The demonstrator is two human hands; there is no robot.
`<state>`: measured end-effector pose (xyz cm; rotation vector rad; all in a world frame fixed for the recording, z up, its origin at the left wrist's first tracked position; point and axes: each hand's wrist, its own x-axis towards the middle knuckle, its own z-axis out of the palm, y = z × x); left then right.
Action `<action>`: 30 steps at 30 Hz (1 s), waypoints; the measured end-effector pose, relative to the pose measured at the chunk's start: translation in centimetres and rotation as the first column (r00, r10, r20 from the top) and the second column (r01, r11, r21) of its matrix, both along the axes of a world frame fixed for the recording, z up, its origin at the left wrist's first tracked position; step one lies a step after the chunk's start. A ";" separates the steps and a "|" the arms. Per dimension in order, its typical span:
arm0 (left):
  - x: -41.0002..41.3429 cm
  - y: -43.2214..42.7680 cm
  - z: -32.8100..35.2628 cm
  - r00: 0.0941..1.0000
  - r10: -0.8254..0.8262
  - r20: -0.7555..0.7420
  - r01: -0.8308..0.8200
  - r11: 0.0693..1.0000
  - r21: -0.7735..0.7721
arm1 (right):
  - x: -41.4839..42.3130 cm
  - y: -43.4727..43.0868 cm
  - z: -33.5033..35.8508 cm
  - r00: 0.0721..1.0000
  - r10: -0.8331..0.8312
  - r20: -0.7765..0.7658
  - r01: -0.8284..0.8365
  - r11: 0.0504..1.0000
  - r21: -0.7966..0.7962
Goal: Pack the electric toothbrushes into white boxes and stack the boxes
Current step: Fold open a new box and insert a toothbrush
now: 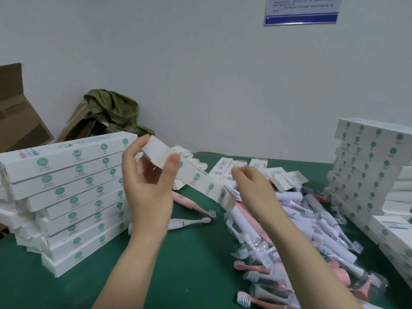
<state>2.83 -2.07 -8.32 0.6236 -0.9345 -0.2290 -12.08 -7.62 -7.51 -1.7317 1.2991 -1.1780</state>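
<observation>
Toothbrushes (278, 241) in pink, white and grey, many in crinkly clear sleeves, lie heaped below and to the right of the held white box (191, 175), probably so the next one is always within easy reach.

The left hand (147, 186) has the box's raised end in its grip, thumb on one face and fingers curled round the other. The long, thin carton slopes down toward the right hand (254, 186). That tilt looks deliberate, since it offers the low, open end for loading. A blue-bristled brush head (229, 189) shows right at that mouth, though blur hides how far in it sits.

The right hand's grip is smeared by motion. Its fingers curl just beside the low end, and I cannot tell whether they hold anything.

Left of the box stands a stack of filled boxes (66, 192) in matte card with green roundels. A second stack (365, 166) rises well to its right. Unfilled cartons (220, 168) lie behind it on the green bench (189, 264), which looks felt-like and grippy.
</observation>
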 end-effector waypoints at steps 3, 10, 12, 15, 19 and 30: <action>0.4 -0.4 0.2 0.997 -0.030 -0.068 0.028 0.999 -0.028 | -0.2 -1.0 -0.9 0.975 0.156 0.157 -0.210 0.880 0.426; 1.7 -1.3 0.2 0.959 -0.151 -0.238 0.145 0.988 -0.043 | -1.5 -2.2 -1.3 0.819 0.203 0.537 -0.526 0.640 0.560; 2.0 -1.7 -0.5 0.958 -0.131 -0.256 0.154 0.985 0.072 | -1.8 -2.6 -1.2 0.782 0.111 0.614 -0.473 0.746 0.468; 2.4 -2.2 -1.7 0.991 0.126 -0.053 -0.100 0.933 0.345 | -3.0 -2.7 -0.4 0.786 -0.040 0.617 -0.203 0.926 0.319; 1.2 -1.8 -2.1 0.937 0.180 0.300 -0.270 0.918 0.291 | -3.7 -2.1 0.5 0.959 -0.031 0.281 0.007 0.996 0.085; -1.5 -1.4 -2.8 0.726 -0.027 0.688 -0.242 0.925 0.292 | -0.9 1.7 3.0 0.993 0.114 -0.020 -0.115 0.993 -0.024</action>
